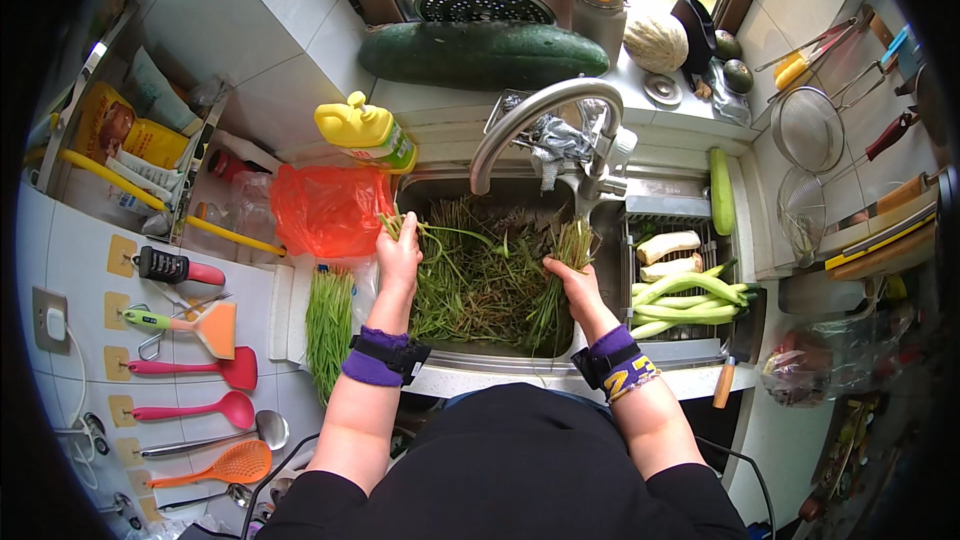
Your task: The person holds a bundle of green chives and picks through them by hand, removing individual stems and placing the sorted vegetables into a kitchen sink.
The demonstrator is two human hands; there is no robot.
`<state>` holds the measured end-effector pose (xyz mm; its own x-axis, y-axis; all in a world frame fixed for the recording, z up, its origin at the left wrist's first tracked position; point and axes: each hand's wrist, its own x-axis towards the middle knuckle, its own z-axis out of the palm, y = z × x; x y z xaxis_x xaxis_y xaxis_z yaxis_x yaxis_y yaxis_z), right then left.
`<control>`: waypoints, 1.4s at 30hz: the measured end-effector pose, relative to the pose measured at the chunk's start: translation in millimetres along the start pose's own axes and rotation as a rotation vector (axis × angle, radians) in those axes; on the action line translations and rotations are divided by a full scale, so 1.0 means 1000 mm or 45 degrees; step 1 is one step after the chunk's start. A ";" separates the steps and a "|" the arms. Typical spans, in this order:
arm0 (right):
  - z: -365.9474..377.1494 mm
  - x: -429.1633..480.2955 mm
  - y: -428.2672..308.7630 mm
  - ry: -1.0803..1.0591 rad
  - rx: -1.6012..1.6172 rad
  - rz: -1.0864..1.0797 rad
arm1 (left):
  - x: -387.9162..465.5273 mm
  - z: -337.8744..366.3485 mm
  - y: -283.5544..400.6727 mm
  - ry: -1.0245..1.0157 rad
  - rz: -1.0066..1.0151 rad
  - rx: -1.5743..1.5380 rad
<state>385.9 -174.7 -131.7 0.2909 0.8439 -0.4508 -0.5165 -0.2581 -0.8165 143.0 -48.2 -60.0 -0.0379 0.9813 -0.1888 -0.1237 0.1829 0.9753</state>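
Observation:
My left hand (399,261) is over the left rim of the stainless steel sink (495,357), with a few thin green stalks (387,223) pinched between thumb and fingers. A bundle of leafy stalks (571,244) is gripped in my right hand (576,283) at the sink's right side; its ends stick up above the fist and its green part hangs below. Loose green and brownish stems and leaves (480,277) cover most of the basin floor. Left of the sink lies a neat bunch of long green stalks, perhaps garlic chives (328,330), beside a red plastic bag (330,210).
A curved faucet (551,101) arches over the basin. On the right, a drying rack (679,204) holds peeled roots (669,246) and long green gourds (686,300). A yellow detergent jug (367,133) stands back left. A large winter melon (484,54) lies on the sill.

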 end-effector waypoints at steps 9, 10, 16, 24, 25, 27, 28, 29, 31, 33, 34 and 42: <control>0.045 -0.010 -0.028 -0.295 -0.309 -0.349 | -0.023 0.023 -0.027 -0.372 0.046 0.355; 0.048 -0.007 -0.022 -0.315 -0.303 -0.388 | -0.027 0.028 -0.027 -0.400 0.024 0.299; 0.053 -0.012 -0.017 -0.450 -0.394 -0.365 | -0.039 0.042 -0.029 -0.432 -0.001 0.305; 0.046 -0.008 -0.009 -0.458 -0.246 -0.283 | -0.049 0.042 -0.021 -0.615 -0.194 0.339; 0.045 -0.007 -0.008 -0.473 -0.209 -0.276 | -0.049 0.042 -0.020 -0.625 -0.195 0.349; 0.045 -0.007 -0.009 -0.467 -0.279 -0.268 | -0.050 0.042 -0.020 -0.644 -0.199 0.367; 0.045 -0.008 -0.010 -0.465 -0.314 -0.263 | -0.049 0.042 -0.020 -0.573 -0.202 0.350; 0.046 -0.010 -0.011 -0.460 -0.312 -0.263 | -0.048 0.041 -0.022 -0.560 -0.160 0.345; 0.048 -0.014 -0.016 -0.450 -0.308 -0.264 | -0.044 0.040 -0.027 -0.534 -0.076 0.332; 0.047 -0.014 -0.016 -0.455 -0.257 -0.214 | -0.042 0.038 -0.026 -0.512 -0.128 0.271; 0.045 -0.014 -0.016 -0.456 -0.231 -0.190 | -0.042 0.037 -0.023 -0.504 -0.175 0.222; 0.040 -0.011 -0.010 -0.459 -0.172 -0.193 | -0.030 0.027 -0.021 -0.286 -0.178 0.008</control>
<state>355.8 -162.7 -104.5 0.0424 0.9816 -0.1859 -0.3718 -0.1572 -0.9149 173.5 -80.3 -72.0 0.2001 0.9351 -0.2924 -0.1059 0.3173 0.9424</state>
